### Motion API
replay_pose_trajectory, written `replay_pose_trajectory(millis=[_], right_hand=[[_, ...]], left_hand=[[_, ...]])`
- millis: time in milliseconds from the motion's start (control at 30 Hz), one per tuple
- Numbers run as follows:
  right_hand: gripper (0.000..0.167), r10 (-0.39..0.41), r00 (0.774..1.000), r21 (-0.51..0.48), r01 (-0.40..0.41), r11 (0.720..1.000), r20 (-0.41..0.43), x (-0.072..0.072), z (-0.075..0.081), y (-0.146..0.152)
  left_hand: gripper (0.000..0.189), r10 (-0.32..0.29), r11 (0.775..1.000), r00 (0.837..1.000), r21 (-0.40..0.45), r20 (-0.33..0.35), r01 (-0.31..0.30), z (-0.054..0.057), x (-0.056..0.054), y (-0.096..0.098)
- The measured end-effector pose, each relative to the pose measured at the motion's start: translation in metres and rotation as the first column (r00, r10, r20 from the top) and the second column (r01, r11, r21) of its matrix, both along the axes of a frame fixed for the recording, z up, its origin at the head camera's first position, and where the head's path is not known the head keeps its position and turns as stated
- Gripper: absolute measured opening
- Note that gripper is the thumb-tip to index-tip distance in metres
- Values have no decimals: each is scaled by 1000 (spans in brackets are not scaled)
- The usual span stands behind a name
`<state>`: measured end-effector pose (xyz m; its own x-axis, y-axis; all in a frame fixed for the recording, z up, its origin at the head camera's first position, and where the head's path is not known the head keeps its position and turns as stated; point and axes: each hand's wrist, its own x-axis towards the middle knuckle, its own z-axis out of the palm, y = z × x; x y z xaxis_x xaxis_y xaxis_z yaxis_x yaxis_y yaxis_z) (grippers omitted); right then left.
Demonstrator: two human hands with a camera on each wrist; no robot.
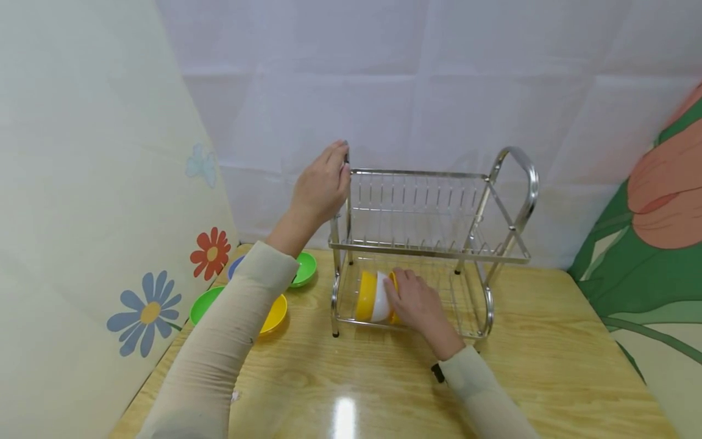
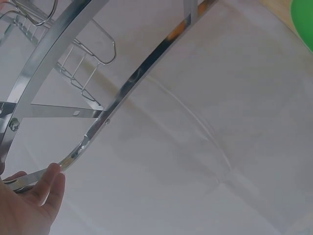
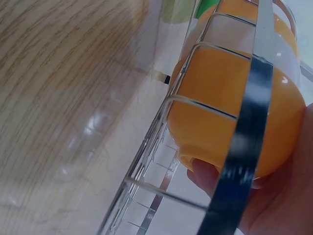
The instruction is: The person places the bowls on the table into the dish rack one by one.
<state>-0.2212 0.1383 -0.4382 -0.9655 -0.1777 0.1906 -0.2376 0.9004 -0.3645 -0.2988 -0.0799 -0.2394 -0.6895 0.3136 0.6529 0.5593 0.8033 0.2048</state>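
A two-tier metal dish rack (image 1: 422, 249) stands on the wooden table. My left hand (image 1: 323, 183) grips the curved top of its left end frame; in the left wrist view the fingers (image 2: 50, 183) wrap the bent metal bar. Low in the rack, my right hand (image 1: 419, 302) holds a yellow bowl (image 3: 205, 132) on its side, fingers around its foot. A white bowl (image 1: 380, 299) and another yellow bowl (image 1: 365, 296) stand on edge directly left of it, nested in a row. In the head view my right hand covers most of the held bowl.
Left of the rack lie a green bowl (image 1: 305, 268), a yellow bowl (image 1: 276, 314), a second green bowl (image 1: 205, 303) and a blue bowl (image 1: 234, 266), partly behind my left arm. The rack's upper tier (image 1: 417, 210) overhangs the bowls. A white cloth wall (image 1: 439, 110) rises behind.
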Motion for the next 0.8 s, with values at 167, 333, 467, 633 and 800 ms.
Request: replay_pose_trajectory(millis=[167,333,467,633,800], right_hand=[[62,4,1000,-12,-4,1000,0,1,-2,-1],[64,-3,1000,-30,3,1000,-3,2,-4,-2],[67,-13,1000,-47,13,999,0,2,-5,-3],[70,-31,1000,-59,31,998,-1,2,-7,-5],[75,-51,999,-66,50,997,-4,2,-11,-6]], left_hand=[[47,2,1000,1000,-2,13,-2,1,1,1],[46,1,1000,1000,-1,9,-1,1,1,2],[45,-4,1000,1000,-2,-2,4,1,1,2],[46,-5,1000,1000,-5,8,5,2,2,2],[46,-3,1000,1000,0,25,3,1,2,2]])
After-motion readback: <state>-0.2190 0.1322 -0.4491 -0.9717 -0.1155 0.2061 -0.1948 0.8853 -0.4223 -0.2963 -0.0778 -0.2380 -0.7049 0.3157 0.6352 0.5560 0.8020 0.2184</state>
